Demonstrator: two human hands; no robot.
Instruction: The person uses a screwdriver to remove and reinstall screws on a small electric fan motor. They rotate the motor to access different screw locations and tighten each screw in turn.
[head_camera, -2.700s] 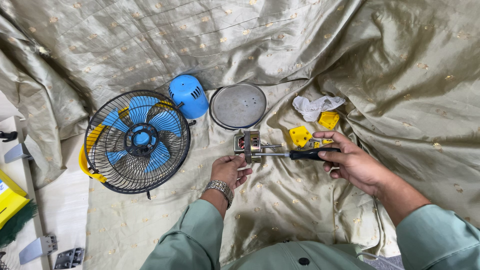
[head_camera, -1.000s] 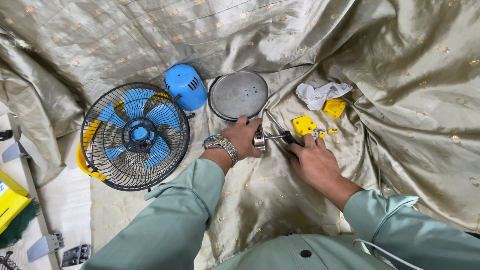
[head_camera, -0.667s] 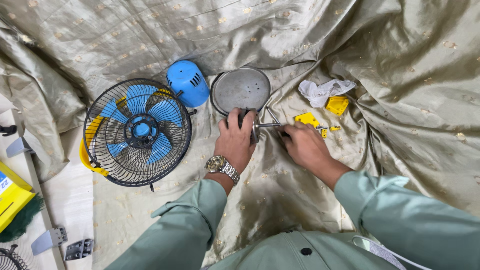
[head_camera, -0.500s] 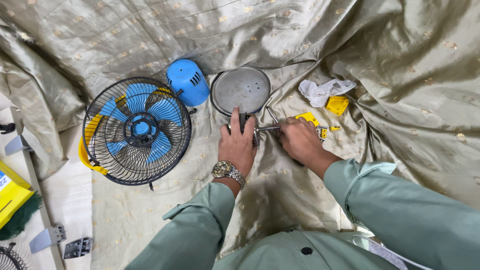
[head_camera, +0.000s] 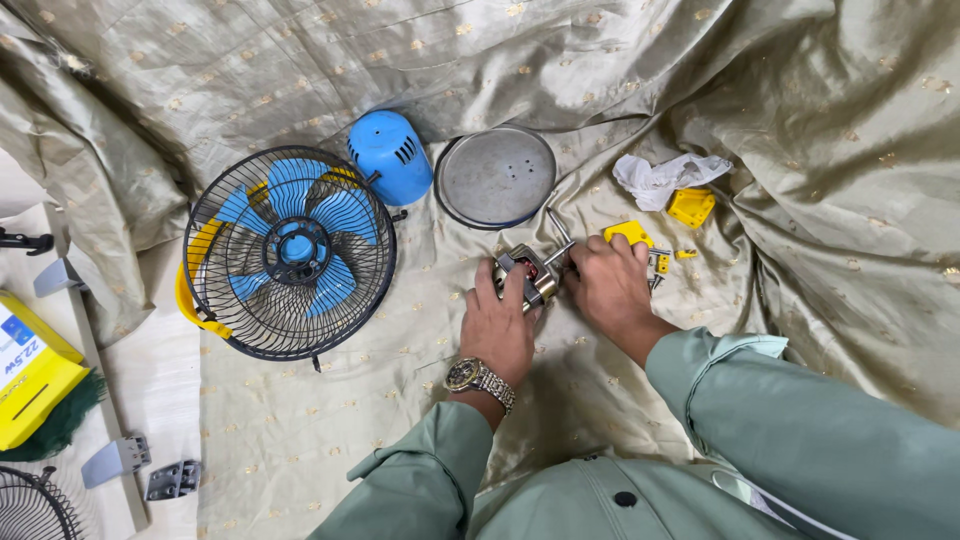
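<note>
We are seeing: left hand (head_camera: 497, 325) and right hand (head_camera: 610, 285), fingers gripping a small metal motor (head_camera: 528, 272) on the green cloth (head_camera: 300, 430); beyond, a round grey plate (head_camera: 497, 176), blue housing (head_camera: 390, 155), caged fan (head_camera: 288, 252).

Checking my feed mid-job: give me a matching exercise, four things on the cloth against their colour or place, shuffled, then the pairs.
Things:
1. fan motor
2. round metal plate
3. motor cover
4. crumpled white paper

Places or colours:
A. blue, above the caged fan
B. beside a small yellow part, at the right
C. under the left hand and right hand
D. grey, flat on the cloth, above the hands

Pairs: 1-C, 2-D, 3-A, 4-B
</note>
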